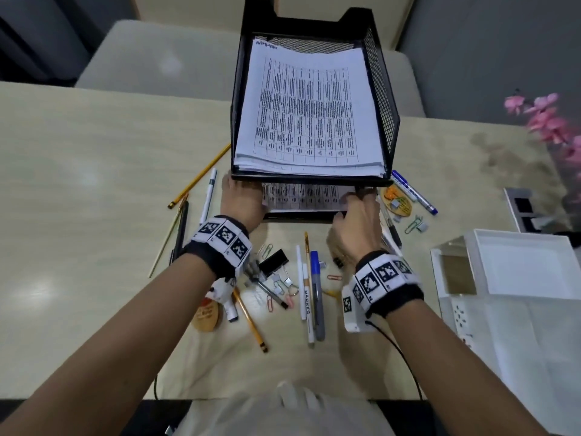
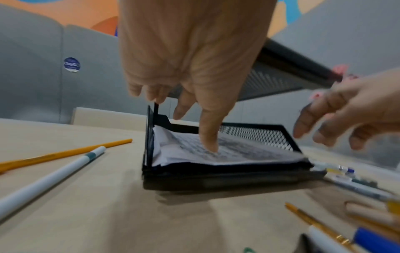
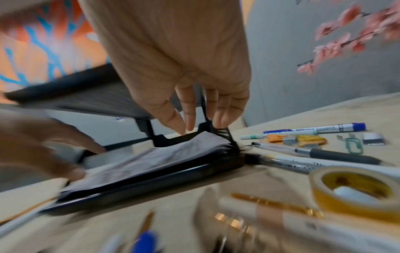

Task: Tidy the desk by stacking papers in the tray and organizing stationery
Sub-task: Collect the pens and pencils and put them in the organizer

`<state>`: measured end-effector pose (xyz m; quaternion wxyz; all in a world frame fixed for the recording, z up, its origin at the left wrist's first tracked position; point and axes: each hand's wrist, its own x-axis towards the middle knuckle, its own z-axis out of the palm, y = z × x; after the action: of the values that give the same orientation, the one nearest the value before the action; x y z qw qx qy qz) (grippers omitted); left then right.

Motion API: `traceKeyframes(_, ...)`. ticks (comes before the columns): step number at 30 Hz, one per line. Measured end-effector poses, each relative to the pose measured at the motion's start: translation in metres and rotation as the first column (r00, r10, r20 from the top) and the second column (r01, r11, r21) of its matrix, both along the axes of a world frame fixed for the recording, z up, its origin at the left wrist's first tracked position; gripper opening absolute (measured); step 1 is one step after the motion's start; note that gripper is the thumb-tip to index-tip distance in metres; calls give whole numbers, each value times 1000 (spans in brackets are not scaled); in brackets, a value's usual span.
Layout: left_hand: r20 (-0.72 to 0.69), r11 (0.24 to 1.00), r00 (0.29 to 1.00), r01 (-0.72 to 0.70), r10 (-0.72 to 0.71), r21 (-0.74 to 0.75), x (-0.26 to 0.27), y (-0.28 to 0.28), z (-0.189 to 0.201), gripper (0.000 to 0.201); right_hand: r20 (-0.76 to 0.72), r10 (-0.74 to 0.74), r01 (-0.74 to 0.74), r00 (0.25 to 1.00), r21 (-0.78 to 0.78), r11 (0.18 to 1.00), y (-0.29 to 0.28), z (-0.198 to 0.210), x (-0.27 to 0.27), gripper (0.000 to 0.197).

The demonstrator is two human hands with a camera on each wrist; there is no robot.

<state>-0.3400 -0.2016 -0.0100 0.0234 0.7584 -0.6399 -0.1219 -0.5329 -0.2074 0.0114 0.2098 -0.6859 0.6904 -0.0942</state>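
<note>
A black two-tier mesh tray (image 1: pixel 309 179) stands mid-desk. Its upper tier holds a stack of printed papers (image 1: pixel 308 111). More printed papers (image 1: pixel 301 196) lie in the lower tier. My left hand (image 1: pixel 242 199) is at the lower tier's front left, fingers straight, with the index fingertip (image 2: pixel 208 143) pressing on the lower papers (image 2: pixel 249 154). My right hand (image 1: pixel 355 215) reaches in at the front right corner; its straight fingers (image 3: pixel 188 119) touch the lower papers (image 3: pixel 164 157). Neither hand grips anything. The fingertips are hidden under the upper tier in the head view.
Pens, pencils, markers, binder clips and paper clips lie scattered around the tray and in front of it, among them a white marker (image 1: pixel 306 294) and a blue marker (image 1: pixel 415 191). A tape roll (image 3: pixel 355 190) lies near my right wrist. A white organizer box (image 1: pixel 518 265) stands right.
</note>
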Motion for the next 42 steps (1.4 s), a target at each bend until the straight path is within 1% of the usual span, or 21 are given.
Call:
traceKeyframes(2,-64,999,998,-30,28,-33,3,15,6,63,19,58,-59,998,60,996,22,-2,2,18)
traceKeyframes(4,-135,998,989,-57,58,11,3,32,12,57,23,95,-98,995,233,967,47,-8,6,11)
traceKeyframes(7,-306,995,947,-90,97,35,-1,54,14,42,11,62,-62,998,375,925,69,-20,9,12)
traceKeyframes(13,-550,984,817,-166,175,66,-3,88,15,26,-15,-19,23,1000,373,928,79,-20,10,20)
traceKeyframes(15,-663,975,715,-180,221,131,-3,100,17,25,84,-82,52,993,311,949,78,-11,12,22)
traceKeyframes(17,-793,962,549,-84,263,261,-5,109,22,33,301,-129,55,945,244,968,77,3,19,14)
traceKeyframes(18,-828,949,487,-7,278,314,-5,113,24,40,423,-147,51,894,229,972,77,12,25,11)
traceKeyframes(21,-866,919,398,118,304,376,-7,118,28,57,680,-154,-47,717,268,962,79,31,48,14)
traceKeyframes(23,-870,922,336,13,361,388,-4,118,28,56,745,-161,-68,647,267,961,82,34,60,7)
traceKeyframes(24,-863,919,318,-88,392,385,-1,119,28,51,741,-177,-52,648,275,960,85,31,64,8)
traceKeyframes(26,-847,886,304,-309,437,346,13,120,24,37,649,-146,-49,747,272,961,95,20,71,16)
traceKeyframes(28,-854,858,290,-424,433,291,30,124,17,14,456,56,-195,888,264,945,112,4,79,21)
traceKeyframes(29,-863,852,283,-452,419,265,36,127,17,3,328,180,-283,928,301,911,122,-4,83,24)
traceKeyframes(30,-868,849,287,-469,405,241,42,130,16,18,195,294,-345,936,337,876,134,-9,87,24)
traceKeyframes(32,-875,849,305,-491,377,195,50,136,14,39,38,428,-413,903,354,839,149,-19,92,12)
traceKeyframes(34,-864,846,348,-511,364,151,54,141,12,46,-85,483,-433,872,327,840,157,-23,91,12)
traceKeyframes(36,-878,858,343,-497,333,131,57,147,6,42,-147,492,-431,858,312,847,158,-25,90,11)
traceKeyframes(37,-895,867,323,-482,307,123,57,150,3,35,-147,475,-413,868,319,853,157,-26,88,4)
traceKeyframes(39,-929,867,252,-483,270,121,56,153,-1,17,-83,358,-307,930,361,881,152,-28,82,21)
traceKeyframes(41,-947,854,179,-500,267,146,53,153,-3,16,180,129,-194,975,413,890,148,-26,78,30)
traceKeyframes(42,-947,848,153,-501,283,173,51,153,-4,17,349,4,-162,937,426,890,148,-23,78,27)
